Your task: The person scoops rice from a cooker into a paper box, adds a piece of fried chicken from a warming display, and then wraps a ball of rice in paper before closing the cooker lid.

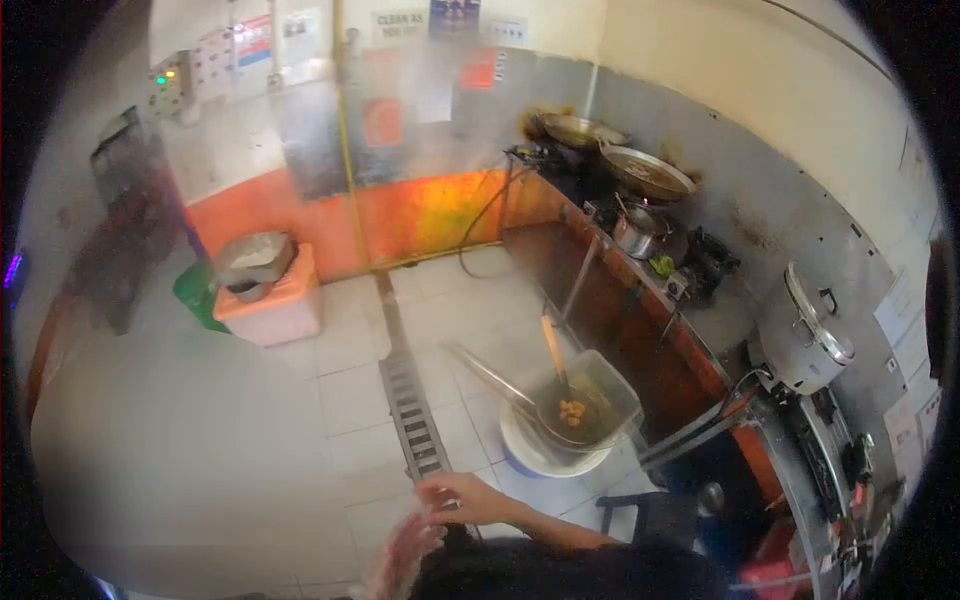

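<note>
My right hand (468, 499) is in front of my body, its fingers curled and closed around thin, clear plastic that looks like a disposable glove. That plastic (408, 548) covers my left hand, which is blurred at the lower edge of the view, so its fingers do not show clearly. Ahead of my hands, a clear plastic tub (610, 385) rests on a white bucket (545, 458). A long-handled metal strainer or ladle (490, 375) lies in the tub, beside an orange-handled utensil (552, 345). Small golden fried pieces (571, 412) sit in it.
Along the right wall, a stove counter carries two woks (648, 176), a steel pot (637, 235) and a large lidded pot (808, 335). A dark stool (645, 520) stands at lower right. An orange-lidded box (270, 305) stands at left. A drain grate (410, 415) crosses the floor.
</note>
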Action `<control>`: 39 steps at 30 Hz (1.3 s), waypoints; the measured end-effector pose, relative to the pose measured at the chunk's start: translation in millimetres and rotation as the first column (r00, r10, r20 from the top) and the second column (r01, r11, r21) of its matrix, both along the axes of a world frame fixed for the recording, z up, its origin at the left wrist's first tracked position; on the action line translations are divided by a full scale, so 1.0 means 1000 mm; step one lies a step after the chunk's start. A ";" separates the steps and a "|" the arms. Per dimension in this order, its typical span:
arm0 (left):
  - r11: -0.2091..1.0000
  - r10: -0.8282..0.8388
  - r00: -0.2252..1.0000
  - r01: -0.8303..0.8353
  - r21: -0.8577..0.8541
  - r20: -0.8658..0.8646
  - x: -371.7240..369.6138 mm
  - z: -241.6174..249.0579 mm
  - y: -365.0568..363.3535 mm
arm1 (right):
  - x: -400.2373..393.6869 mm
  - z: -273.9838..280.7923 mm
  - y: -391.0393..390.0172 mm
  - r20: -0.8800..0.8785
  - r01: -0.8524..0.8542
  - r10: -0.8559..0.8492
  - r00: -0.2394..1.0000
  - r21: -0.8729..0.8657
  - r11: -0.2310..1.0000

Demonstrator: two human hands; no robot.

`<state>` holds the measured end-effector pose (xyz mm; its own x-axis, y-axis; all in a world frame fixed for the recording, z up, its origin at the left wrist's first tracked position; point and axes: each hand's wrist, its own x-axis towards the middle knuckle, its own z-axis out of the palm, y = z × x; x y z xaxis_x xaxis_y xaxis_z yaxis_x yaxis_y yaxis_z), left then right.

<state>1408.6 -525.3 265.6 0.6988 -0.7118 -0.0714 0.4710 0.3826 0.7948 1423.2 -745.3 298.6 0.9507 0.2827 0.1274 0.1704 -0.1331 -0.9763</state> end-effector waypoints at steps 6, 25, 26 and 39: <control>0.881 -0.408 0.907 0.362 0.306 0.101 0.210 0.069 -0.030 | 0.119 0.004 -0.020 -0.054 0.290 -0.288 0.956 0.031 0.957; 0.839 0.528 0.808 -0.543 0.016 -0.264 0.637 -0.037 0.131 | 0.779 -0.039 0.088 -0.447 -0.108 0.143 0.883 0.102 0.989; 0.814 0.565 0.769 -0.579 0.050 -0.300 0.660 -0.042 0.143 | 0.813 -0.041 0.106 -0.366 -0.166 0.168 0.915 0.037 0.985; 0.403 0.345 0.889 -0.430 0.808 0.301 1.092 -0.097 0.334 | 1.095 -0.244 0.201 -0.604 0.421 -0.341 0.720 -0.011 0.907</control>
<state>2500.8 -191.3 168.5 0.9159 0.0147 -0.4012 0.3796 -0.3566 0.8536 2517.7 -544.6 55.0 0.8741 -0.0993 -0.4754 -0.4715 0.0615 -0.8797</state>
